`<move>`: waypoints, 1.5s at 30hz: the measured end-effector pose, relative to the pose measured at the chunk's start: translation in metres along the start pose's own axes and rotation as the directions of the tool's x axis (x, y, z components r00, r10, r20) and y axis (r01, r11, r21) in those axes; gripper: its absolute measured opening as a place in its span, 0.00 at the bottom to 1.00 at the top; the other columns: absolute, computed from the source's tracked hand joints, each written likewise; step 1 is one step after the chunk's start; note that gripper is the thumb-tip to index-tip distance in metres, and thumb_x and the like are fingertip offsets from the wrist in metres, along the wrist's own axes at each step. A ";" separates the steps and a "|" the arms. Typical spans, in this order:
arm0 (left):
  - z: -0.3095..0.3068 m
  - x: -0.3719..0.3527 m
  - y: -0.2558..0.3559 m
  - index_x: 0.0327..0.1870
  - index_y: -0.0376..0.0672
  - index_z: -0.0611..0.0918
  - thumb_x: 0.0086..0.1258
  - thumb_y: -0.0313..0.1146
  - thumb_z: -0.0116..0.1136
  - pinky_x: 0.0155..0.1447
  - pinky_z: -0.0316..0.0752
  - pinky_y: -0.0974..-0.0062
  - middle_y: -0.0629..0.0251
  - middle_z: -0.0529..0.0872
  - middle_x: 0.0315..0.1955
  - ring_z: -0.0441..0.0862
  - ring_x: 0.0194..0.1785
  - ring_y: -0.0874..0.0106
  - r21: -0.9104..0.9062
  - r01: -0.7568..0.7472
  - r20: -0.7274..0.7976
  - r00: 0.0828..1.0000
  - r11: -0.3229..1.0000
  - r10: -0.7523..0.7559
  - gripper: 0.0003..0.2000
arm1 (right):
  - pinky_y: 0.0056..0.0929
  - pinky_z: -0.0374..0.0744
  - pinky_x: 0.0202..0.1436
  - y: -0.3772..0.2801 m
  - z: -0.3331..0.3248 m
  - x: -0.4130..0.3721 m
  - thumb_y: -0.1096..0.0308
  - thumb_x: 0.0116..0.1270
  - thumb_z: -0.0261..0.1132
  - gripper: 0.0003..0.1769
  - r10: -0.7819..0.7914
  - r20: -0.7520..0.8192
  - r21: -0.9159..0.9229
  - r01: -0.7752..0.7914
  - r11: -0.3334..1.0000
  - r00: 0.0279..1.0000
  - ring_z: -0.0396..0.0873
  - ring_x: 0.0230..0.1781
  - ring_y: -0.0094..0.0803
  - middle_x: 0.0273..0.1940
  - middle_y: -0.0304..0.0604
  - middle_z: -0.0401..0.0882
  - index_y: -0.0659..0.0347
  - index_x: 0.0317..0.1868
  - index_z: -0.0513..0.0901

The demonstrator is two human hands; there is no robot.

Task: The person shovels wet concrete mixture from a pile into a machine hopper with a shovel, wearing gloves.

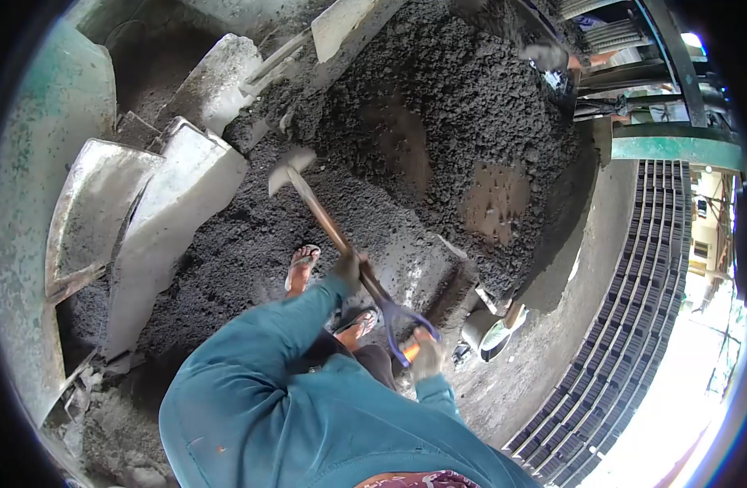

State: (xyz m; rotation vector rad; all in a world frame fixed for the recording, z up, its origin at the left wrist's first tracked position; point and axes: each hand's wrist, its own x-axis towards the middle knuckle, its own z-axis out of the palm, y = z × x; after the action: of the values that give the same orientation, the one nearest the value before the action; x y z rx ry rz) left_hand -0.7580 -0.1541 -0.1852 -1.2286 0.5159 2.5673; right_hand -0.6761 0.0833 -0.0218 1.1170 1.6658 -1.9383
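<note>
A shovel [333, 228] with a wooden shaft and a blue D-shaped handle slants across the middle of the view. My left hand [350, 270] is wrapped round its shaft, about midway along. My right hand [427, 356] is closed on the handle, where an orange grip shows beside the fingers. The pale shovel blade [290, 169] is at the edge of a dark, crumbly mix [463, 89], which spreads beyond it and round my feet. Both feet, in flip-flops, stand on the mix-strewn floor below the shaft.
Bent, pale metal sheets [174, 195] stand on the left beside a greenish metal wall [44, 187]. A white bucket [479, 329] is near my right hand. Long rows of dark blocks [621, 333] are stacked at right. A green-framed machine [674, 148] fills the upper right.
</note>
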 end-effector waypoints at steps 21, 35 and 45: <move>-0.029 -0.018 -0.313 0.35 0.52 0.75 0.75 0.52 0.56 0.31 0.78 0.49 0.63 0.75 0.21 0.77 0.22 0.60 -0.356 0.311 -0.221 0.888 0.881 -0.403 0.14 | 0.30 0.72 0.25 0.068 -0.328 -0.064 0.67 0.68 0.61 0.09 0.000 -0.482 -0.270 -0.148 0.951 0.876 0.72 0.23 0.25 0.24 0.36 0.73 0.58 0.28 0.78; -0.112 0.252 -0.076 0.38 0.46 0.74 0.75 0.39 0.54 0.28 0.76 0.53 0.62 0.73 0.23 0.75 0.22 0.62 0.001 0.101 -0.314 0.945 0.995 -0.096 0.08 | 0.31 0.74 0.24 0.173 -0.076 0.207 0.71 0.63 0.68 0.04 0.006 -0.303 -0.031 -0.016 0.999 0.953 0.74 0.23 0.29 0.28 0.37 0.76 0.55 0.34 0.80; -0.124 0.104 -0.096 0.41 0.49 0.74 0.72 0.37 0.62 0.34 0.78 0.48 0.64 0.75 0.26 0.76 0.26 0.61 -0.078 0.073 -0.296 0.951 0.994 -0.093 0.08 | 0.33 0.71 0.18 0.201 -0.136 0.134 0.78 0.59 0.66 0.04 0.200 -0.389 0.246 -0.108 0.963 0.899 0.72 0.16 0.30 0.23 0.37 0.76 0.58 0.33 0.81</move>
State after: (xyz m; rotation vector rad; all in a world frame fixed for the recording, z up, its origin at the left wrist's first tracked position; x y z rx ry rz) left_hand -0.6999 -0.1119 -0.3594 -1.6394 0.4286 2.3570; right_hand -0.5738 0.1924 -0.2552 1.7926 1.5141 -1.9111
